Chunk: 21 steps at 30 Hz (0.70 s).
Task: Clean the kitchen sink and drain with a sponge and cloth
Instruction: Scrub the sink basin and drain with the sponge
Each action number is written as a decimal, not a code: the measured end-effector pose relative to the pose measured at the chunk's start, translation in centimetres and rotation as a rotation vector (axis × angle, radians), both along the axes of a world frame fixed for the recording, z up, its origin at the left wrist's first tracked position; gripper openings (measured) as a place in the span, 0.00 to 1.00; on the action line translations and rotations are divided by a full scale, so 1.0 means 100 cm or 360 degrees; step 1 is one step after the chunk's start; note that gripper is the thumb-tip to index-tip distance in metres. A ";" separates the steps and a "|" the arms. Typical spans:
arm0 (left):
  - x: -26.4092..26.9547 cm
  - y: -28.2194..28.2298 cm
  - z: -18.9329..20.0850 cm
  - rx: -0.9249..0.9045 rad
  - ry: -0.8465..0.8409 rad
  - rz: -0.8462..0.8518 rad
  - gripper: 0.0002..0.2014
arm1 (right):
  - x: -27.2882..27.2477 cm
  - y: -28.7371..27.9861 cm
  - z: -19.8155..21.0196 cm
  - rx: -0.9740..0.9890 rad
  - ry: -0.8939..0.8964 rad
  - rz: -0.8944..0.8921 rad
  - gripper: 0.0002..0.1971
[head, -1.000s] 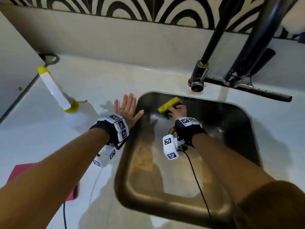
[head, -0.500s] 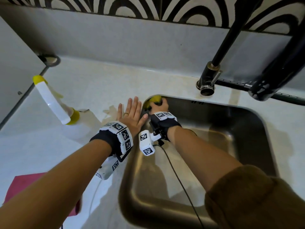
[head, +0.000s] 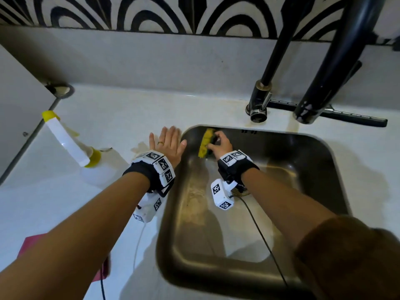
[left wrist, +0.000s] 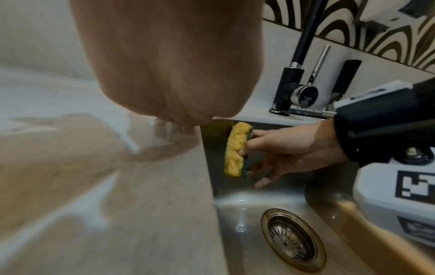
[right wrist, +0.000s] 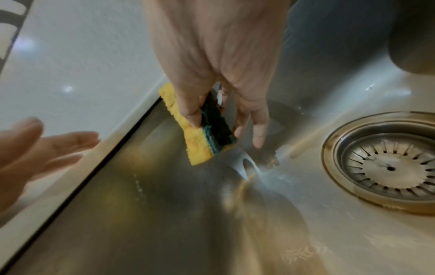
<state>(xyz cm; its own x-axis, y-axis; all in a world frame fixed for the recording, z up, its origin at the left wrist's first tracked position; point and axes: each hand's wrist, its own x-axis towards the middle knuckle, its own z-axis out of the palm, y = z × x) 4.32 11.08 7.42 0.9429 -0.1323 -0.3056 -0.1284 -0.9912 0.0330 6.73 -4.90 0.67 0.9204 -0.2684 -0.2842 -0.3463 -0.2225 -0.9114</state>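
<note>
My right hand (head: 217, 144) grips a yellow sponge (head: 204, 146) with a dark green scouring side, down in the far left corner of the steel sink (head: 303, 163). The sponge (left wrist: 235, 148) stands on edge, its yellow face toward the sink's left wall. Thumb and fingers pinch the sponge (right wrist: 188, 134) across its thickness. My left hand (head: 167, 144) lies flat with fingers straight on the white counter beside the sink's left rim. The round drain strainer (right wrist: 388, 167) sits in the sink floor, to the right of the sponge. A pink cloth (head: 30, 243) lies on the counter under my left forearm.
A white spray bottle with yellow trim (head: 67, 141) stands on the counter at the left. The black faucet (head: 259, 100) and a black squeegee (head: 350, 119) sit behind the sink. The patterned tiled wall closes the back. Cables trail from both wrist cameras.
My right hand slid the sponge left along the sink's back wall into the far left corner and turned it on edge. The left hand stayed flat on the counter.
</note>
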 end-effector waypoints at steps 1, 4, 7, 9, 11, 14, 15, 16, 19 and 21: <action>0.004 -0.002 0.000 0.0012 0.0049 -0.0025 0.27 | 0.003 -0.001 0.001 -0.0019 -0.0003 -0.0026 0.18; 0.011 -0.004 -0.003 0.0002 0.0127 -0.0061 0.27 | 0.008 0.004 0.001 0.0029 0.0008 -0.0076 0.22; 0.014 -0.002 -0.006 -0.0097 0.0168 -0.0038 0.26 | 0.011 0.025 0.005 0.0116 0.0014 -0.0079 0.26; 0.016 0.000 -0.007 -0.0116 0.0168 -0.0044 0.26 | 0.013 0.043 0.009 0.0094 0.0031 -0.0008 0.25; 0.018 0.000 -0.008 -0.0122 0.0185 -0.0059 0.26 | 0.013 0.057 0.011 0.0131 0.0042 -0.0005 0.24; 0.018 -0.003 -0.007 -0.0121 0.0195 -0.0035 0.26 | 0.004 0.066 0.013 0.0145 0.0019 0.0064 0.24; 0.019 -0.004 -0.005 -0.0127 0.0210 -0.0013 0.26 | -0.002 0.065 0.015 0.0143 -0.0015 0.0118 0.23; 0.020 -0.006 -0.004 -0.0125 0.0223 0.0004 0.26 | -0.009 0.063 0.017 0.0137 -0.0054 0.0174 0.22; 0.021 -0.008 -0.002 -0.0108 0.0236 0.0009 0.26 | -0.031 0.057 0.020 0.0355 0.0010 0.0420 0.25; 0.019 -0.009 -0.001 -0.0115 0.0224 0.0014 0.25 | -0.050 0.053 0.012 0.0509 0.0103 0.0651 0.27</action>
<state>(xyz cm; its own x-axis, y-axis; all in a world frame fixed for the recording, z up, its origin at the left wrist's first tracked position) 6.24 10.21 7.30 0.8928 -0.1505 -0.4247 -0.1087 -0.9867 0.1211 1.73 0.44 1.90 0.9097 0.2189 -0.3529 -0.3472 -0.0654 -0.9355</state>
